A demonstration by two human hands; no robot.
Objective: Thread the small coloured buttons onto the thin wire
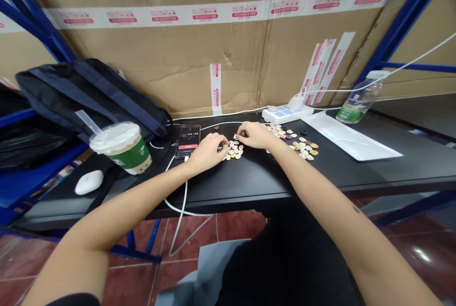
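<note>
A heap of small cream, oval, button-like pieces (234, 151) with dark marks lies on the black tabletop between my two hands. My left hand (208, 152) rests at the heap's left side, its fingers curled inward and thumb near the fingertips; whatever they hold is hidden. Over the heap's upper right edge, my right hand (254, 135) pinches with thumb and index finger, a tiny dark tip showing at them that is too small to name. Right of my right wrist spreads a second group of mixed pieces (307, 148), cream, yellowish and dark, partly covered by my forearm.
A phone (188, 138) with a timer lies left of my left hand, cabled. Farther left are a lidded drink cup (130, 154), a white earbud case (89, 182) and a backpack (96, 92). Behind right stand a power strip (285, 113), a white packet (351, 135) and a bottle (361, 99).
</note>
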